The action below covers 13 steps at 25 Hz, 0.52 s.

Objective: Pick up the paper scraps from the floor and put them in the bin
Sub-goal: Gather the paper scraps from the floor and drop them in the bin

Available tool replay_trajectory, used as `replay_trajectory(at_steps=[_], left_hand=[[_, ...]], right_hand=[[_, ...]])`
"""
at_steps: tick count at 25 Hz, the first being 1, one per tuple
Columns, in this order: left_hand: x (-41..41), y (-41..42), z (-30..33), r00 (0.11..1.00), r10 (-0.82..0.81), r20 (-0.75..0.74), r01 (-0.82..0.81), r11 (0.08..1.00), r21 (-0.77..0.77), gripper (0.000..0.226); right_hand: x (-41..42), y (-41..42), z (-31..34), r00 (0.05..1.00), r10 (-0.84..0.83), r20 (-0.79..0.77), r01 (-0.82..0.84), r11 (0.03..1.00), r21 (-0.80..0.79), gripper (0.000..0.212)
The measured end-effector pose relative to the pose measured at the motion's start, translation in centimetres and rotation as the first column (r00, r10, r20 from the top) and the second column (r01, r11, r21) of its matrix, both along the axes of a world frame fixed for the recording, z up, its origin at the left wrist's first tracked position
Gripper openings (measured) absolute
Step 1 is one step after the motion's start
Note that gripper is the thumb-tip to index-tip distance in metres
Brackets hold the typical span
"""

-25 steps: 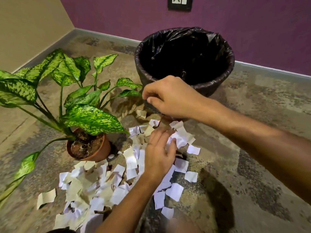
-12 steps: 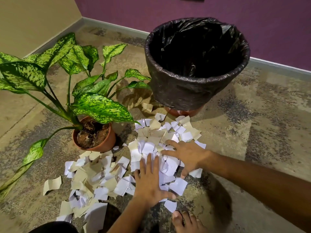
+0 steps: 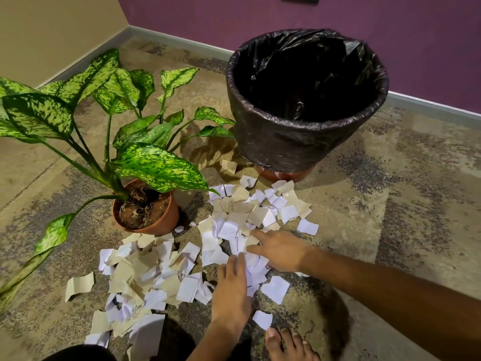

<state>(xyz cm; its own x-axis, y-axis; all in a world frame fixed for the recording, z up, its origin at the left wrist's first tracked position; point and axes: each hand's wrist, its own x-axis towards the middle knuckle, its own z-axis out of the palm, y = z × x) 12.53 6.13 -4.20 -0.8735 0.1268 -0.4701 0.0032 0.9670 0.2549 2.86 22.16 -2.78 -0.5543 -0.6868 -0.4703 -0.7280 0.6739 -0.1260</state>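
Head view—steeply downward (close) over floor (image 3: 364,204).

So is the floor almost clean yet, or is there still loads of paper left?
Still loads left. No paper can be seen inside the bin, though its dark bottom is hard to see. Right now the left hand and right hand lie flat on the paper scraps, pushing some together. Nothing is lifted yet. Scraps also cover the floor beside the potted plant.

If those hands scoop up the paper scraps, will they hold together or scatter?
The paper scraps are small, loose and curled, so they are probably light and floppy; some would likely slip out. Pressing them between the left hand and right hand should help.
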Motion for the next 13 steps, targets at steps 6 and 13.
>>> replay_trajectory(at_steps=[6, 13], left_hand=[[-1.4, -1.3, -0.2, 0.986, 0.082, -0.142, -0.068, 0.992, 0.105, 0.065], [-3.3, -1.1, 1.3, 0.979, 0.126, -0.158, -0.106, 0.986, 0.126, 0.09]], right_hand=[[-1.1, 0.7, 2.1, 0.997, -0.082, -0.012, 0.082, 0.996, -0.022, 0.047], [-2.9, 1.4, 4.2, 0.978, -0.173, -0.116, 0.159, 0.98, -0.119, 0.049]])
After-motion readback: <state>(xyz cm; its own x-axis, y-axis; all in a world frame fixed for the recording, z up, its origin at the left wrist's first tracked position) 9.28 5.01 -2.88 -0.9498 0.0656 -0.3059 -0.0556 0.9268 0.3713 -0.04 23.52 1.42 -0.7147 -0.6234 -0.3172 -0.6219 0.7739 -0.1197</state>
